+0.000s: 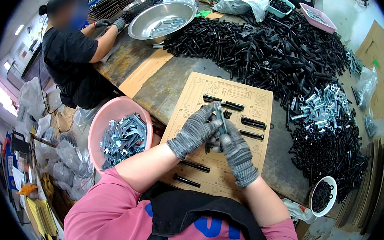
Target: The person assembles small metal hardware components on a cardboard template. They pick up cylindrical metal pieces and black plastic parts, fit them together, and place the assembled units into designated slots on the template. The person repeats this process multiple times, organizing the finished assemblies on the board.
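Over a brown cardboard sheet (236,186) printed with hardware drawings, both my hands in grey knit gloves meet. My left hand (194,133) is closed round a flat silver wrench (220,117), which stands up between the fingers. My right hand (236,154) grips its lower part, and the fingers hide much of it. On the sheet lie black bolts: one (223,102) beyond my hands, a thick one (253,122) and a thinner one (251,135) to the right, and two (194,166) (186,180) nearer me. Some small dark parts under my hands are partly hidden.
A pink tub (96,126) of wrenches stands at left. A large heap of black bolts (260,48) covers the table's far side, with silver sleeves (323,108) at right. A steel bowl (136,27) and a white bowl of black rings (315,206) flank it. A co-worker (69,47) works at far left.
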Action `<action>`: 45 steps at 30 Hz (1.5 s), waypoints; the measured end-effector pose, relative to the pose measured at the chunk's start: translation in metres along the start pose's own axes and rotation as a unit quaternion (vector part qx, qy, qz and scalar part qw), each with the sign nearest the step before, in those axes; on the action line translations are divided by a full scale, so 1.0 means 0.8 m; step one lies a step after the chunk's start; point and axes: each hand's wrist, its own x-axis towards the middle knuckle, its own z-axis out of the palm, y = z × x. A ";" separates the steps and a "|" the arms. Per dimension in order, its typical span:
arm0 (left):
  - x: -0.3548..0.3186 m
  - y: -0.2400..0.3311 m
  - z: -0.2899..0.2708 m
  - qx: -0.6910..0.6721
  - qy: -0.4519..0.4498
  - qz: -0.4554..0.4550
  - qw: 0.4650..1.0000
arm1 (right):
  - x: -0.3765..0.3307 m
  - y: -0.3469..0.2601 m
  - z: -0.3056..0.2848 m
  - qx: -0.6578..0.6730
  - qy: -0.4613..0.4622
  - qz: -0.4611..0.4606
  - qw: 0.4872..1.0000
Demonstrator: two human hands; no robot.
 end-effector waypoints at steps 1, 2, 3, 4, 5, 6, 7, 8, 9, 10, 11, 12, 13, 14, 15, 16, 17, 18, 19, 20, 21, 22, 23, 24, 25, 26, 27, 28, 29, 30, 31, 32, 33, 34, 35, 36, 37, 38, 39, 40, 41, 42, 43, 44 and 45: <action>0.001 -0.003 -0.001 -0.039 -0.022 -0.030 0.999 | 0.000 0.004 0.003 -0.132 0.009 -0.042 0.990; 0.002 -0.007 -0.002 -0.077 -0.043 -0.059 0.994 | 0.000 0.005 0.004 -0.261 0.017 -0.084 0.961; 0.000 -0.010 -0.003 -0.069 -0.043 -0.024 0.996 | -0.001 0.001 -0.001 -0.195 -0.022 -0.053 0.979; -0.002 -0.007 -0.008 -0.040 -0.028 -0.012 0.999 | -0.003 0.002 -0.014 -0.282 -0.009 -0.114 0.952; -0.007 0.012 -0.013 -0.011 -0.016 0.000 1.000 | -0.006 0.005 -0.033 -0.366 0.007 -0.173 0.914; -0.010 0.022 -0.022 0.018 0.003 0.011 1.000 | -0.008 0.001 -0.044 -0.445 0.016 -0.231 0.865; -0.001 0.011 -0.035 0.120 0.026 0.120 0.985 | -0.009 -0.013 -0.056 -0.538 0.008 -0.269 0.799; -0.002 0.016 -0.035 0.215 -0.019 0.154 0.964 | -0.011 -0.032 -0.055 -0.587 -0.031 -0.237 0.774; -0.006 0.027 -0.032 0.307 -0.063 0.186 0.931 | -0.012 -0.050 -0.053 -0.632 -0.071 -0.204 0.744; -0.010 0.035 -0.028 0.395 -0.106 0.216 0.886 | -0.013 -0.058 -0.052 -0.675 -0.111 -0.171 0.710; -0.007 0.040 -0.016 0.442 -0.190 0.197 0.854 | -0.013 -0.052 -0.056 -0.710 -0.112 -0.284 0.634; -0.007 0.058 -0.002 0.488 -0.280 0.122 0.818 | -0.016 -0.052 -0.058 -0.712 -0.106 -0.313 0.620; -0.003 0.051 0.003 0.489 -0.301 0.117 0.810 | -0.020 -0.055 -0.057 -0.713 -0.099 -0.341 0.605; -0.001 0.043 0.006 0.490 -0.320 0.110 0.803 | -0.023 -0.056 -0.057 -0.712 -0.093 -0.369 0.591; 0.003 0.043 0.004 0.479 -0.318 0.090 0.813 | -0.027 -0.060 -0.060 -0.673 -0.074 -0.363 0.641; 0.010 0.046 0.000 0.468 -0.316 0.070 0.822 | -0.036 -0.064 -0.069 -0.650 -0.010 -0.341 0.679; 0.017 0.050 -0.006 0.455 -0.313 0.049 0.832 | -0.049 -0.068 -0.084 -0.624 0.053 -0.316 0.712; 0.031 0.040 -0.016 0.521 -0.264 0.056 0.810 | -0.061 -0.072 -0.102 -0.591 0.109 -0.294 0.743; 0.046 0.022 -0.041 0.517 -0.214 0.041 0.827 | -0.075 -0.082 -0.122 -0.585 0.150 -0.264 0.752; 0.050 0.025 -0.058 0.487 -0.133 0.048 0.862 | -0.092 -0.089 -0.149 -0.579 0.195 -0.229 0.757; 0.062 0.017 -0.073 0.459 -0.076 -0.005 0.885 | -0.118 -0.087 -0.182 -0.608 0.233 -0.192 0.735; 0.074 0.010 -0.089 0.421 -0.013 -0.055 0.905 | -0.147 -0.083 -0.216 -0.633 0.269 -0.154 0.710; 0.088 0.003 -0.102 0.379 0.053 -0.096 0.919 | -0.177 -0.081 -0.238 -0.662 0.301 -0.104 0.678; 0.102 -0.007 -0.111 0.421 0.060 -0.074 0.902 | -0.207 -0.081 -0.256 -0.690 0.335 -0.049 0.639; 0.118 -0.030 -0.124 0.461 0.069 -0.054 0.883 | -0.234 -0.077 -0.282 -0.722 0.337 0.064 0.601; 0.121 -0.036 -0.129 0.500 0.085 -0.039 0.861 | -0.242 -0.080 -0.289 -0.743 0.327 0.172 0.559; 0.123 -0.042 -0.132 0.497 0.086 -0.057 0.861 | -0.248 -0.077 -0.294 -0.734 0.323 0.215 0.558; 0.124 -0.047 -0.134 0.494 0.088 -0.075 0.862 | -0.254 -0.077 -0.298 -0.724 0.318 0.258 0.556; 0.125 -0.047 -0.134 0.491 0.088 -0.091 0.862 | -0.257 -0.078 -0.297 -0.712 0.315 0.301 0.551; 0.126 -0.045 -0.134 0.510 0.077 -0.099 0.851 | -0.261 -0.072 -0.303 -0.713 0.303 0.271 0.571; 0.126 -0.042 -0.133 0.529 0.067 -0.107 0.839 | -0.267 -0.064 -0.316 -0.713 0.291 0.241 0.590; 0.129 -0.037 -0.128 0.549 0.054 -0.113 0.826 | -0.273 -0.058 -0.326 -0.711 0.281 0.213 0.608; 0.126 -0.024 -0.119 0.555 0.053 -0.128 0.820 | -0.273 -0.057 -0.332 -0.707 0.273 0.185 0.626; 0.125 -0.017 -0.111 0.585 0.047 -0.121 0.800 | -0.271 -0.059 -0.338 -0.715 0.245 0.200 0.624; 0.123 -0.011 -0.104 0.615 0.043 -0.114 0.779 | -0.266 -0.065 -0.343 -0.722 0.218 0.212 0.621; 0.121 -0.009 -0.099 0.644 0.039 -0.107 0.757 | -0.263 -0.068 -0.350 -0.729 0.191 0.224 0.618; 0.123 -0.018 -0.098 0.658 0.056 -0.093 0.745 | -0.267 -0.059 -0.367 -0.755 0.174 0.195 0.601; 0.124 -0.019 -0.095 0.655 0.053 -0.090 0.748 | -0.264 -0.058 -0.375 -0.764 0.159 0.209 0.590; 0.125 -0.019 -0.094 0.653 0.050 -0.086 0.751 | -0.261 -0.058 -0.382 -0.771 0.143 0.223 0.579; 0.126 -0.020 -0.093 0.650 0.046 -0.082 0.754 | -0.260 -0.057 -0.387 -0.779 0.128 0.237 0.567; 0.126 -0.023 -0.092 0.652 0.053 -0.078 0.752 | -0.258 -0.057 -0.387 -0.787 0.136 0.217 0.561; 0.125 -0.026 -0.093 0.644 0.064 -0.073 0.759 | -0.257 -0.058 -0.386 -0.795 0.135 0.213 0.551; 0.124 -0.030 -0.094 0.636 0.075 -0.068 0.765 | -0.256 -0.058 -0.384 -0.804 0.134 0.208 0.541; 0.124 -0.033 -0.094 0.627 0.085 -0.062 0.772 | -0.256 -0.059 -0.380 -0.812 0.134 0.205 0.530; 0.123 -0.034 -0.094 0.619 0.091 -0.069 0.777 | -0.257 -0.059 -0.375 -0.818 0.149 0.190 0.522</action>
